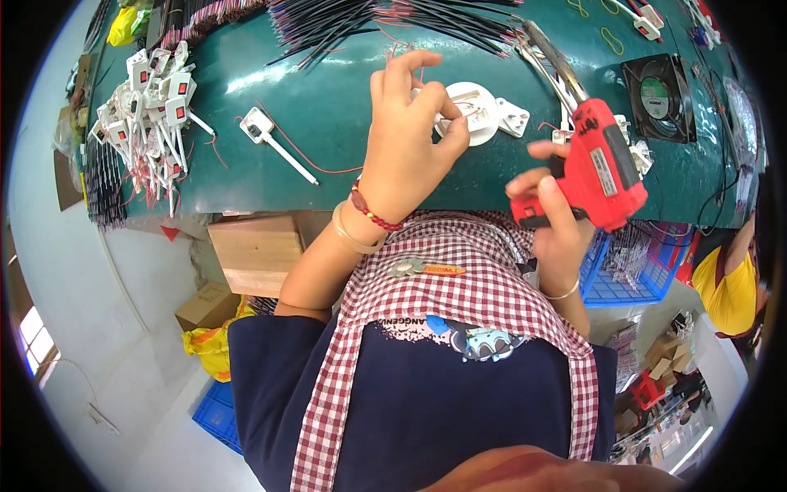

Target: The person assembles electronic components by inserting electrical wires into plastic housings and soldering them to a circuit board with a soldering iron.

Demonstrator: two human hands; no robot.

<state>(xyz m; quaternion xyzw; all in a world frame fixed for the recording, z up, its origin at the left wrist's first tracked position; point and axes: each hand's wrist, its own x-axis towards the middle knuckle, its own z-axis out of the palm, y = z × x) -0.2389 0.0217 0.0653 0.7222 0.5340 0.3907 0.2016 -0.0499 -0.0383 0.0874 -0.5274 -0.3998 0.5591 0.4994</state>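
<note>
My left hand (414,115) is over the table with thumb and forefinger pinched on a thin red wire, its other fingers curled above. Just beyond the pinch lies a round white holder (484,127), with small white plastic parts in and beside it; the hand partly covers it. Wrapped round the handle of a red soldering gun (602,168) is my right hand (557,217). The gun's long metal barrel (557,61) points up and away, clear of the holder. A white switch housing (257,125) with a white cable and a red wire lies left of my left hand.
A heap of white switch housings (160,107) with red rockers fills the table's left. Bundles of dark wires (328,29) lie at the back. A black fan (658,97) stands right of the gun. A blue crate (631,279) sits below the table's right edge. Another person's yellow sleeve (725,287) shows far right.
</note>
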